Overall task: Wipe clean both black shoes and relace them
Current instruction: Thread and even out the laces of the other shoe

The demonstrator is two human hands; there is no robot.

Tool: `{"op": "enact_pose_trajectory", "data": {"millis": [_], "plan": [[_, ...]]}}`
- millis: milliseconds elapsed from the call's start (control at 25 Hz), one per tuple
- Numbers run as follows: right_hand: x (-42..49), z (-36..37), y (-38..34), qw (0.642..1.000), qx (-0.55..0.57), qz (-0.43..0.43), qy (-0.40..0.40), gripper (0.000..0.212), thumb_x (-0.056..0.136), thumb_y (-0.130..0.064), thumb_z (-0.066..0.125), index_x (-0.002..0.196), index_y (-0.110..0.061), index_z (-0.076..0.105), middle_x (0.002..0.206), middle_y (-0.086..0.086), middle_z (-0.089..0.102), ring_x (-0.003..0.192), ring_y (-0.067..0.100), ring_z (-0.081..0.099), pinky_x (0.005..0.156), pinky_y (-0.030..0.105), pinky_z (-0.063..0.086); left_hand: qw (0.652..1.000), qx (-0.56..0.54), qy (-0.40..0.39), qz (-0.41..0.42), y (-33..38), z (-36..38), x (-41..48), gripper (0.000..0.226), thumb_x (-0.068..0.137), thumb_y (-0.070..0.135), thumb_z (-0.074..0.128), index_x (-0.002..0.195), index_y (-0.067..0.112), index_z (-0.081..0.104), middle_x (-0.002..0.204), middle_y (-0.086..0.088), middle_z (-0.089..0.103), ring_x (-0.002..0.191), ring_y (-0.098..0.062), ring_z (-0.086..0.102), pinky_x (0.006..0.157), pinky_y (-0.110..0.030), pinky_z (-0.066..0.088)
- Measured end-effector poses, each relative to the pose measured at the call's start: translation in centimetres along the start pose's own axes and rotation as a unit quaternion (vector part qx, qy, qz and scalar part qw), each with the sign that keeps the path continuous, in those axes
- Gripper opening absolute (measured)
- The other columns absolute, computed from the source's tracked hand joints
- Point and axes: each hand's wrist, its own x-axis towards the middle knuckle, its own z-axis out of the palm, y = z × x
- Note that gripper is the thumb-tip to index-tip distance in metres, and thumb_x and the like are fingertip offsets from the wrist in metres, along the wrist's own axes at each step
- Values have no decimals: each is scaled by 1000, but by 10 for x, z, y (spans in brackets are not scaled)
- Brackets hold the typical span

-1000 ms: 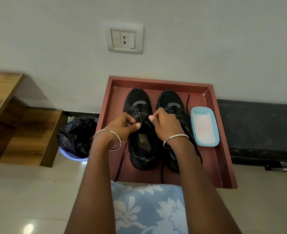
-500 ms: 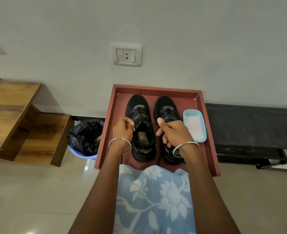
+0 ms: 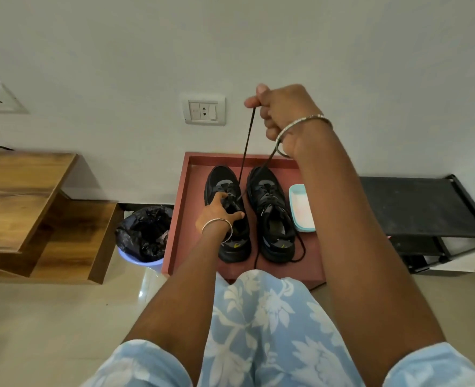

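Head view: pinched black lace (image 3: 246,146) taut and high in right hand (image 3: 283,113); gripped left-side shoe (image 3: 232,247) with left hand (image 3: 216,212) on red tray (image 3: 180,219), beside other shoe (image 3: 272,213). Judged risk: lace yanked from eyelets, or shoe tipped, if tugged harder.

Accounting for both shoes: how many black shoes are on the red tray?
2. First shoe sits on the red tray, held by the left hand; second shoe stands beside it, next to the blue dish. None seem hidden.
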Motion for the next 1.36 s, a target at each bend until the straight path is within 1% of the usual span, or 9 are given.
{"op": "enact_pose_trajectory", "data": {"millis": [160, 360, 560, 680, 760, 880, 1040, 1200, 1360], "plan": [[1, 6, -24, 998, 63, -21, -1, 36, 104, -19, 50, 78, -3, 67, 40, -9, 36, 35, 5, 24, 35, 18, 22, 999, 28, 18, 11, -8, 9, 6, 63, 77, 57, 73, 130, 47, 41, 109, -1, 67, 83, -23, 60, 61, -32, 47], [5, 19, -17, 994, 99, -51, -12, 38, 106, -21, 49, 77, -4, 67, 42, -10, 34, 35, 5, 23, 36, 19, 22, 999, 43, 13, 22, -12, 13, 15, 63, 77, 57, 74, 130, 48, 41, 113, 2, 68, 97, -24, 65, 65, -33, 48], [-4, 27, 9, 989, 103, -103, -13, 38, 108, -27, 42, 99, -7, 74, 55, -8, 35, 41, 1, 29, 42, 20, 24, 989, -95, -97, 52, -15, -6, 18, 70, 78, 42, 79, 136, 27, 42, 128, -1, 59, 110, -25, 59, 90, -38, 50], [-18, 24, 40, 987, 81, -137, 36, 31, 108, -29, 42, 115, -18, 70, 63, -1, 40, 46, 2, 32, 44, 18, 30, 988, -108, -112, 22, -22, -37, 11, 48, 82, 52, 72, 101, 9, 64, 86, -6, 67, 73, -20, 61, 70, -31, 51], [-30, 24, 72, 987, 65, -134, 68, 27, 108, -32, 43, 125, -25, 62, 68, 2, 45, 49, 1, 39, 47, 16, 36, 980, -158, -117, -25, -23, -63, -1, 50, 87, 54, 65, 79, 5, 65, 52, -2, 55, 46, -18, 47, 50, -25, 44], [-43, 35, 139, 990, 0, -101, 101, 37, 102, -36, 50, 138, -29, 51, 73, -4, 60, 60, 3, 58, 62, 24, 49, 956, -260, -129, -47, -13, -106, -27, 42, 98, 36, 57, 68, 7, 62, 46, 1, 41, 34, -11, 34, 34, -18, 30], [-48, 55, 208, 983, -166, 25, 81, 72, 89, -45, 63, 151, -27, 32, 98, 4, 71, 103, 31, 67, 93, 46, 54, 943, -323, -82, 17, 21, -153, -54, 34, 101, 30, 52, 81, 9, 69, 53, 4, 39, 40, -8, 33, 39, -20, 29], [-38, 76, 232, 941, -334, 50, 21, 97, 83, -59, 71, 153, -10, 24, 140, 19, 54, 129, 41, 50, 101, 47, 46, 933, -346, -33, 95, 57, -187, -75, 34, 102, 30, 49, 81, 12, 67, 53, 7, 39, 44, -7, 33, 41, -19, 28], [-15, 95, 238, 886, -450, 107, 17, 96, 79, -67, 70, 144, -6, 35, 133, 18, 60, 124, 36, 57, 93, 45, 53, 907, -388, 6, 163, 87, -207, -80, 34, 102, 27, 50, 74, 13, 62, 49, 10, 39, 40, -5, 31, 40, -19, 25]]}}
